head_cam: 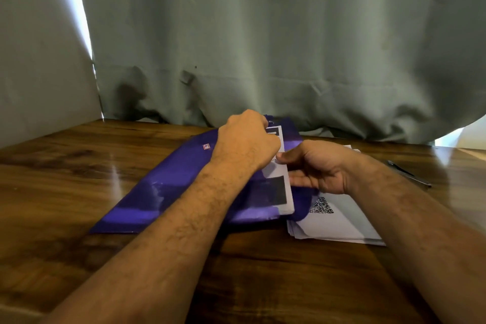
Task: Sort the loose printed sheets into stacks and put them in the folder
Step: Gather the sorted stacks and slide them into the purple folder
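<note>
Table (79,192): dark glossy wood, set against a grey-green curtain (263,34); all the work lies toward its far right.

Folder (171,179): purple, translucent, lying flat and slantwise, its open edge to the right. A sheaf of printed sheets (281,184) sits partly inside, dark blocks showing through the cover, its right margin still projecting past the folder edge.

Stack (339,223): more printed sheets, one bearing a QR code, lying on the table just right of the folder and partly under its corner; not yet filed.

Left hand (247,139): fingers curled at the folder's far opening edge, apparently lifting the cover; the fingertips are hidden, so the exact grip cannot be told.

Right hand (320,168): thumb above and fingers below, pinching the sheaf's projecting edge.

Pen (407,173): dark, lying well to the right, clear of the work.

Step in hand, as judged: seating the sheaf in the folder. It is best done by keeping the cover raised so the mouth stays wide, pushing the sheaf leftward squarely so its corners do not catch or fold, and holding all its sheets together until the edge passes fully inside. The cover is glossy and may slide on the table.
</note>
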`<state>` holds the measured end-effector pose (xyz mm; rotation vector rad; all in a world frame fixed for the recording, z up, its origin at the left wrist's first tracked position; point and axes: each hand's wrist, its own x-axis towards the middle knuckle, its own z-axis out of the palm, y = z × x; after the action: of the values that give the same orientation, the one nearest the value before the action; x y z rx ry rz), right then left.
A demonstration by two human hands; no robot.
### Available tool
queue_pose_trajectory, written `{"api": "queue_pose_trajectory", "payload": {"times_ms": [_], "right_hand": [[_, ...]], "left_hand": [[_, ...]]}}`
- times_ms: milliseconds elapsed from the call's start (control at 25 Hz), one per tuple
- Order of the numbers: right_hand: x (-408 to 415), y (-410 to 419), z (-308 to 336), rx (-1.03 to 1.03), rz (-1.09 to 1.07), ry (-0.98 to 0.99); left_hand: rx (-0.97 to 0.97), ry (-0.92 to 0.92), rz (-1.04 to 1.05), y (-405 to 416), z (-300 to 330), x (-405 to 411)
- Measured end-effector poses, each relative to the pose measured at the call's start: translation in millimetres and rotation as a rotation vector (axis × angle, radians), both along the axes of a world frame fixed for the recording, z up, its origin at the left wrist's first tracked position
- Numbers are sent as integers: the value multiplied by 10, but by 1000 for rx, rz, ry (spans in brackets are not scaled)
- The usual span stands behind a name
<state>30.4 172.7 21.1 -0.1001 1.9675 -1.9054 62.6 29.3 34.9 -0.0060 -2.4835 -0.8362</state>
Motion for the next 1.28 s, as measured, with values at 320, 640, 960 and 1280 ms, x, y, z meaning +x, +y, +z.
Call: {"api": "queue_pose_trajectory", "payload": {"times_ms": [320, 640, 960, 1280], "right_hand": [[54, -225, -34, 98, 20, 20], [34, -329, -110, 107, -49, 134], [17, -357, -154, 171, -82, 231], [-115, 110, -19, 52, -337, 445]], "left_hand": [[9, 13, -25, 30, -38, -9], [9, -10, -49, 56, -51, 14], [-45, -25, -46, 62, -93, -34], [-65, -144, -82, 15, -190, -138]]}}
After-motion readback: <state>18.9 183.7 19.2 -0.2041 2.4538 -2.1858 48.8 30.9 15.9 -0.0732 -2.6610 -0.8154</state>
